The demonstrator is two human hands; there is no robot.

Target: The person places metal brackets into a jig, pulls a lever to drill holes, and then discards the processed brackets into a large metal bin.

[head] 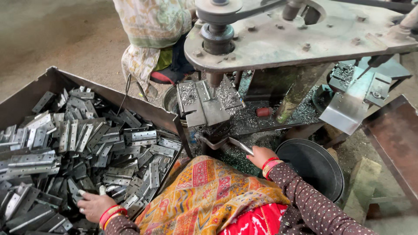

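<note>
My left hand [93, 205] reaches into a big metal bin [52, 80] heaped with grey steel hinges [87, 143], its fingers closing round one hinge near the bin's front edge. My right hand [260, 156] is at the base of a drilling machine, gripping the end of a metal lever handle [239, 146]. A hinge [203, 93] lies flat in the jig under the drill spindle [216, 37]. Metal shavings cover the machine bed [248, 117].
A black round tub [315, 167] stands right of my right hand. Another person in pale patterned cloth [148, 39] sits behind the machine. A rusty tray [394, 139] lies at far right; a bent metal chute [352, 104] hangs from the machine's side.
</note>
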